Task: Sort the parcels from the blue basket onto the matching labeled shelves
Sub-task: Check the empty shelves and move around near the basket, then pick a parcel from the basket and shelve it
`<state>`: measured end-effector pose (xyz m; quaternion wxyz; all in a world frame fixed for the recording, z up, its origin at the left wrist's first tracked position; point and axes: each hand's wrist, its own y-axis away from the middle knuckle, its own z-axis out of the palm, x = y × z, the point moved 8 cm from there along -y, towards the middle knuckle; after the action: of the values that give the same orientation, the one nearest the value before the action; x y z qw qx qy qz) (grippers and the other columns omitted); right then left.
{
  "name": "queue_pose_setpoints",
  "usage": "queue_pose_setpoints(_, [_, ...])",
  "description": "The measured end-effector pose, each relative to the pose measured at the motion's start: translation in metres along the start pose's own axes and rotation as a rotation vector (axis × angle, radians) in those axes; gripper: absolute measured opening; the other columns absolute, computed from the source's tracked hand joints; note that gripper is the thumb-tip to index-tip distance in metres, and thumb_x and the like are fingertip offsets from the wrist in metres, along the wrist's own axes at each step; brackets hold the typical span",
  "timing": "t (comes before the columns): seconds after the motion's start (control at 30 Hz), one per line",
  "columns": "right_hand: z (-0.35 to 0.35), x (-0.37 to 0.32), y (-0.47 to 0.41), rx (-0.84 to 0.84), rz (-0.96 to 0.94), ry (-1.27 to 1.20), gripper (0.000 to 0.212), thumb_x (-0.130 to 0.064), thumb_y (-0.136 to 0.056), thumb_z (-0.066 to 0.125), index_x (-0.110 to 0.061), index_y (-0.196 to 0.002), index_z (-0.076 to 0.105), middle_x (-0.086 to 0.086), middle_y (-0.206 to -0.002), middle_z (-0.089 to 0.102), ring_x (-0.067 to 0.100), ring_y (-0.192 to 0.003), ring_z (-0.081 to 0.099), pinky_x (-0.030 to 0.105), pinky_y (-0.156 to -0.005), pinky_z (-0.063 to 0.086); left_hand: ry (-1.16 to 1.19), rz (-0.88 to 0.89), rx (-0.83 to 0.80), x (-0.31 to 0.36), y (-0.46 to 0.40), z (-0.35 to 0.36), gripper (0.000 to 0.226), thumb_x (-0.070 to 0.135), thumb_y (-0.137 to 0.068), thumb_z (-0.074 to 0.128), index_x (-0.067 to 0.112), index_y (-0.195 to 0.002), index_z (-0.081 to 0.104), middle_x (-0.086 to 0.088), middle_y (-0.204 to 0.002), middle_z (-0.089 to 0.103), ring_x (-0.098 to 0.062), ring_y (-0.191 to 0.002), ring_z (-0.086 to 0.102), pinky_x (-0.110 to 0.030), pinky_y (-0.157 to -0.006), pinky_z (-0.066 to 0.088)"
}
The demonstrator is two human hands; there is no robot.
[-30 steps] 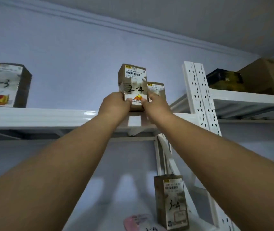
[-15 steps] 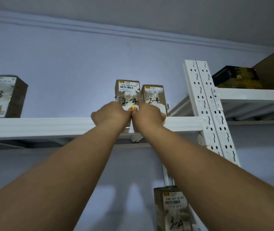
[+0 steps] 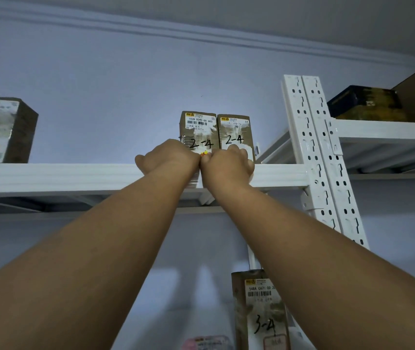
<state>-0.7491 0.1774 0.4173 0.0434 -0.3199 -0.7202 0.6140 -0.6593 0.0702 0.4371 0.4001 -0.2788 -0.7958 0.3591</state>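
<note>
I have both arms raised to the upper shelf (image 3: 75, 176). 2 parcels marked 2-4 stand upright on it, side by side and touching, near the white upright post (image 3: 312, 157). My left hand (image 3: 170, 157) covers the lower front of the left 2-4 parcel (image 3: 197, 130); its fingers curl against that parcel, and I judge it to be grasping it. My right hand (image 3: 229, 164) lies against the lower front of the right 2-4 parcel (image 3: 236, 131), fingers bent; I cannot tell whether it grips or only steadies it.

The governing relation: each parcel stands directly ahead of and above its hand, long axis vertical, labels toward me. The left hand is nearer the left parcel. In my judgement, that parcel is seated, and release is the next step.
</note>
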Motion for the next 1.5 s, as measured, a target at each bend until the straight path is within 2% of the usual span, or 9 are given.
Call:
queue_pose_setpoints(0.2, [0.0,0.004,0.01,0.017,0.019,-0.003,0.049,-0.039,-0.099,0.027,-0.022,-0.117,0.069,0.007,-0.126,0.05,0.026,-0.119,0.042,0.039,-0.097,0.034,-0.059,-0.02,-0.053,0.0,0.007,-0.003,0.024,0.043,-0.081,0.049,0.021,-0.084,0.058,0.001,-0.077,0.055,-0.023,-0.086,0.054,-0.037,-0.085,0.025])
queue_pose_setpoints(0.3, [0.0,0.004,0.022,0.049,-0.023,-0.03,0.044,-0.04,-0.1,0.031,-0.022,-0.12,0.066,0.007,-0.126,0.05,0.026,-0.12,0.04,0.039,-0.098,0.03,-0.039,0.03,-0.041,0.002,0.011,-0.004,0.024,0.037,-0.086,0.044,0.022,-0.097,0.061,-0.002,-0.097,0.063,-0.025,-0.102,0.057,-0.038,-0.09,0.028])
queue_pose_setpoints(0.43, [0.016,-0.023,0.059,0.117,-0.198,-0.156,0.046,-0.037,-0.097,0.044,-0.018,-0.138,0.05,0.008,-0.145,0.041,0.028,-0.137,0.028,0.044,-0.112,0.019,0.255,0.206,0.123,-0.029,0.034,-0.027,0.049,0.031,-0.092,0.044,0.021,-0.141,0.047,-0.002,-0.142,0.053,-0.023,-0.132,0.046,-0.036,-0.104,0.033])
queue_pose_setpoints(0.57, [0.049,-0.089,0.127,0.06,-0.434,-0.349,0.051,-0.032,-0.096,0.046,-0.014,-0.144,0.045,0.01,-0.156,0.032,0.031,-0.147,0.02,0.048,-0.118,0.015,0.027,0.352,0.281,-0.126,0.077,-0.054,0.051,0.024,-0.087,0.05,0.017,-0.137,0.052,-0.006,-0.131,0.06,-0.024,-0.123,0.053,-0.04,-0.101,0.042])
queue_pose_setpoints(0.73, [0.082,-0.209,0.249,-0.237,-0.674,-0.624,0.044,-0.031,-0.098,0.038,-0.018,-0.136,0.054,0.005,-0.157,0.032,0.027,-0.147,0.02,0.046,-0.113,0.027,-0.284,-0.017,0.239,-0.316,0.148,-0.126,0.05,0.025,-0.09,0.052,0.028,-0.14,0.05,0.006,-0.149,0.045,-0.015,-0.139,0.036,-0.04,-0.115,0.022])
queue_pose_setpoints(0.97, [0.052,-0.369,0.459,-0.518,-1.013,-0.835,0.052,-0.041,-0.096,0.026,-0.023,-0.123,0.066,0.002,-0.146,0.05,0.023,-0.142,0.036,0.041,-0.118,0.022,-0.442,-0.657,0.343,-0.533,0.347,-0.293,0.038,0.029,-0.091,0.049,0.033,-0.128,0.058,0.01,-0.136,0.055,-0.017,-0.132,0.044,-0.044,-0.108,0.035])
queue_pose_setpoints(1.13, [0.025,-0.45,0.578,-0.815,-1.111,-0.995,0.043,-0.042,-0.103,0.028,-0.032,-0.131,0.06,-0.007,-0.157,0.032,0.014,-0.149,0.015,0.033,-0.12,0.0,-0.635,-0.853,0.387,-0.588,0.441,-0.416,0.029,0.028,-0.09,0.046,0.037,-0.111,0.063,0.016,-0.113,0.059,-0.018,-0.117,0.052,-0.046,-0.095,0.042])
queue_pose_setpoints(1.3, [0.013,-0.525,0.651,-0.979,-1.011,-1.066,0.046,-0.045,-0.102,0.025,-0.033,-0.127,0.062,-0.009,-0.153,0.04,0.012,-0.147,0.021,0.037,-0.121,0.012,-0.744,-0.987,0.442,-0.624,0.481,-0.512,0.031,0.029,-0.091,0.048,0.032,-0.116,0.066,0.003,-0.117,0.066,-0.021,-0.11,0.056,-0.041,-0.096,0.041])
queue_pose_setpoints(1.5, [-0.001,-0.604,0.739,-1.131,-0.942,-1.112,0.045,-0.042,-0.102,0.025,-0.031,-0.12,0.065,-0.004,-0.151,0.043,0.018,-0.147,0.022,0.04,-0.121,0.012,-0.905,-1.043,0.354,-0.678,0.504,-0.565,0.042,0.034,-0.093,0.042,0.03,-0.132,0.056,0.006,-0.14,0.054,-0.017,-0.133,0.043,-0.046,-0.107,0.035])
